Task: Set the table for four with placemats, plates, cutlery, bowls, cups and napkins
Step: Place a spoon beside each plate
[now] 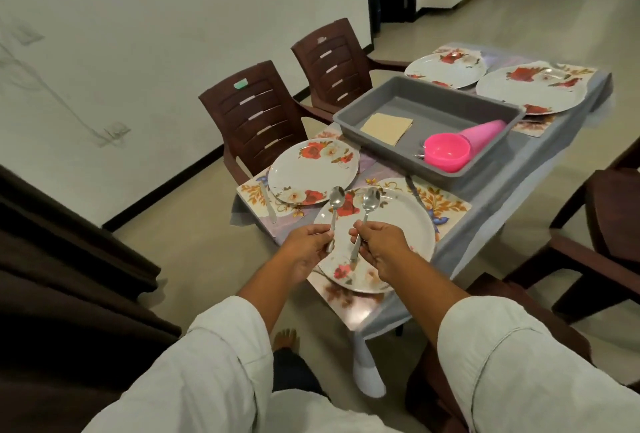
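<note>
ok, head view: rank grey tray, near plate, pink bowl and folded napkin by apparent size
1. grey tray: largest.
2. near plate: second, though its nearness to the camera inflates it.
3. pink bowl and folded napkin: they look about alike, so no ranking between them.

Both arms reach forward, bare from the rolled-up left sleeve [214, 363] and right sleeve [512, 363]. The left forearm [266, 280] comes in from 7 o'clock and points toward 1 o'clock. The right forearm [426, 280] comes in from 5 o'clock and points toward 11 o'clock. The hands are close together but apart. With curled fingers the left hand [308, 249] pinches the left spoon [334, 210] by its handle, and the right hand [381, 245] pinches the right spoon [367, 204] likewise. Both spoon bowls point toward 12 o'clock.
</note>
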